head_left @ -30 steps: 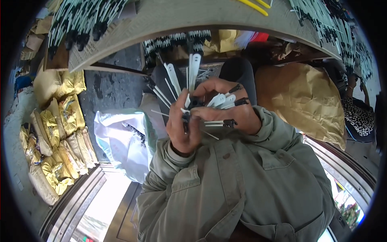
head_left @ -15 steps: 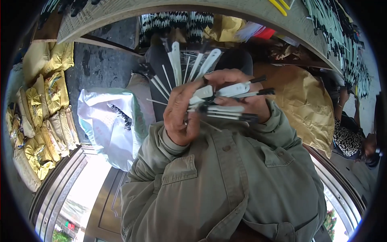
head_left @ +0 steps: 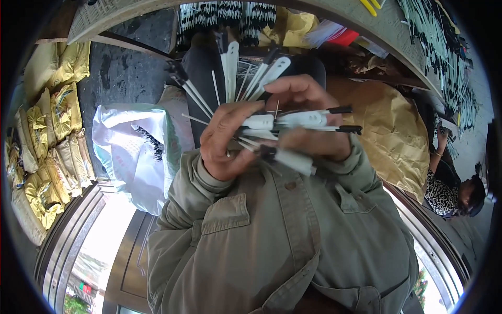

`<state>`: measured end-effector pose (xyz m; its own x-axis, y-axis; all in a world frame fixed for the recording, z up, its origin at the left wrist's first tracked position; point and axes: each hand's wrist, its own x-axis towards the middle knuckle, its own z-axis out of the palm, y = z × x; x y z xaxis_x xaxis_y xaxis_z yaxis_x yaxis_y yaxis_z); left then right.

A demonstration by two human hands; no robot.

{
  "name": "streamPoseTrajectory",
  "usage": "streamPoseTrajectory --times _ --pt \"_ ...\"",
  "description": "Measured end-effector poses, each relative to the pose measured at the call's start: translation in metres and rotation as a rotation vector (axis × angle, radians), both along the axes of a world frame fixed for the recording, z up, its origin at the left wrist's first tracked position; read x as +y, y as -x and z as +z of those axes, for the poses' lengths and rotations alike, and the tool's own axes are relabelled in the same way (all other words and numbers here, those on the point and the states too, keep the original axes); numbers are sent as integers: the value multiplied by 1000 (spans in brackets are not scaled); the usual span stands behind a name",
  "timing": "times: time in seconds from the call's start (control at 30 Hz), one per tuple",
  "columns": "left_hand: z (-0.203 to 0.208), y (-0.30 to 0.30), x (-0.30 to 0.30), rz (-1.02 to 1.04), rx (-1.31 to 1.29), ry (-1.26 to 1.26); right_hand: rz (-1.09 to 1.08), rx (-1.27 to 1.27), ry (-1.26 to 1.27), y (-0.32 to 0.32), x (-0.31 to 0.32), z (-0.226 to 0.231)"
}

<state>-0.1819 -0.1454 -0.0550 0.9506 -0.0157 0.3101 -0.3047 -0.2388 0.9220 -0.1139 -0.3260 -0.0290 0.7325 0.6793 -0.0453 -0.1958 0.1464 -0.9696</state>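
My left hand (head_left: 222, 138) is closed around a splayed bunch of thin white rods (head_left: 197, 98) with black ends and flat white plastic strips (head_left: 230, 78) with rounded, holed tips. The bunch fans out above the fingers, toward my knees. Facing it, my right hand (head_left: 319, 99) curls around a holed white strip (head_left: 302, 118) and a few black-ended rods (head_left: 342, 129) that point right. Its lower fingers are smeared by motion. Just below, between the hands, a blurred white strip (head_left: 294, 160) tilts down to the right. Where the pieces cross, the fingers hide their joins.
Gold-wrapped packets (head_left: 65, 112) lie at the left, near a white plastic bag (head_left: 117, 136) with small black pieces. Beyond my knees are rows of black-and-white pieces (head_left: 227, 18). A curved tabletop edge (head_left: 314, 13) crosses above. Brown paper (head_left: 392, 131) and another person (head_left: 447, 183) are at the right.
The lower white strip and the rods beside it have swung downward between my hands. The right fingers have shifted and blurred. The fanned bunch stays in my left hand.
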Motion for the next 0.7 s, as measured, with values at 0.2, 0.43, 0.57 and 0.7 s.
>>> streamPoseTrajectory --times 0.2,0.43,0.57,0.7 --pt "-2 -1 21 -164 23 151 225 404 -272 -10 -10 -20" --pt "-10 9 17 -196 -20 313 103 -37 45 24 12 -28" --pt "-5 12 15 -169 -3 227 40 -336 38 29 13 -33" --pt "0 16 8 -121 -37 196 23 -348 -15 35 16 -37"
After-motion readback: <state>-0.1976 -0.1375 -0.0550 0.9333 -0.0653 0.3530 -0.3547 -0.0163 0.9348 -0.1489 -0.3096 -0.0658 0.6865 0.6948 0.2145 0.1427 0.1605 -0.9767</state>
